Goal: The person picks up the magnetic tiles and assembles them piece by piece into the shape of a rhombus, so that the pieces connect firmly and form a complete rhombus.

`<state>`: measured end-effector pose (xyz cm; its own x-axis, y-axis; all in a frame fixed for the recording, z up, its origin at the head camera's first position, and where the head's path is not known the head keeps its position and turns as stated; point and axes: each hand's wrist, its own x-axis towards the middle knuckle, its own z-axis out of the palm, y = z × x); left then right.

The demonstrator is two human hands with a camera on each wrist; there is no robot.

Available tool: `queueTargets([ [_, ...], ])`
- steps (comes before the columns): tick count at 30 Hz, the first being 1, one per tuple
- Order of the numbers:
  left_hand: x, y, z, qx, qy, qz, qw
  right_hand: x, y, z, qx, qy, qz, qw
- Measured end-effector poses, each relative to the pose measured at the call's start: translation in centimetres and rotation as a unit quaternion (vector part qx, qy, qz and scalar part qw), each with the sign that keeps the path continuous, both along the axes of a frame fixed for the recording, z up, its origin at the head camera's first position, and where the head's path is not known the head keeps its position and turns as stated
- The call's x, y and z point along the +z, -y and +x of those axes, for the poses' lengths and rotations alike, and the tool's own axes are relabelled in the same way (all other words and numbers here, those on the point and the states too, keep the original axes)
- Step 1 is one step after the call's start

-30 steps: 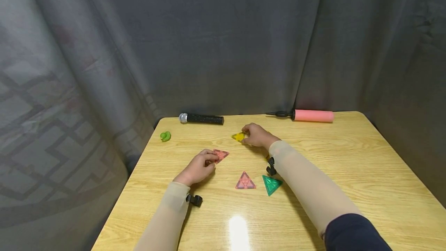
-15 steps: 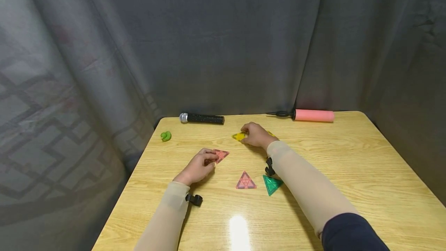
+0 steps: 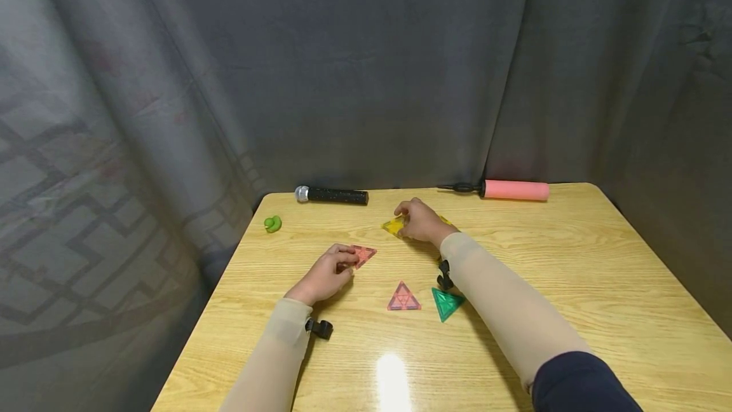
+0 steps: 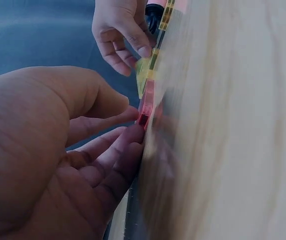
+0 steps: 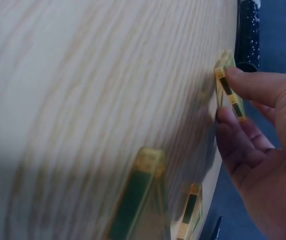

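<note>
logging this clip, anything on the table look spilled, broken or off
Nothing stands out: no spill or break shows. The mic and pump lie at the back; the left hand touches a pink tile, the right hand pinches a yellow tile, both partly hidden.

There is one green tile [image 3: 446, 304], with two red tiles [image 3: 403, 300] to its left and three yellow tiles [image 3: 393, 226] beyond it, six in all. Well past the green tile are one microphone [image 3: 336, 196] and one pink pump [image 3: 516, 190]; far off to its left, one small green object [image 3: 274, 224].
</note>
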<state>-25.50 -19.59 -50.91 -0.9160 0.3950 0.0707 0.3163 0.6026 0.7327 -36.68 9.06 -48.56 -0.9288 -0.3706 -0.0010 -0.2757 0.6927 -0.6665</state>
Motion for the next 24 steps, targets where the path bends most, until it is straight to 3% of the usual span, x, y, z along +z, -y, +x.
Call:
queueTargets([
  [7, 0.11, -0.03, 0.17, -0.021, 0.008, 0.01, 0.9997, 0.21, 0.1, 0.29, -0.013, 0.016, -0.04, 0.999],
  [24, 0.27, -0.53, 0.22, -0.03, -0.008, -0.021, 0.9993, 0.07, -0.12, 0.54, 0.004, 0.029, -0.092, 0.9953],
])
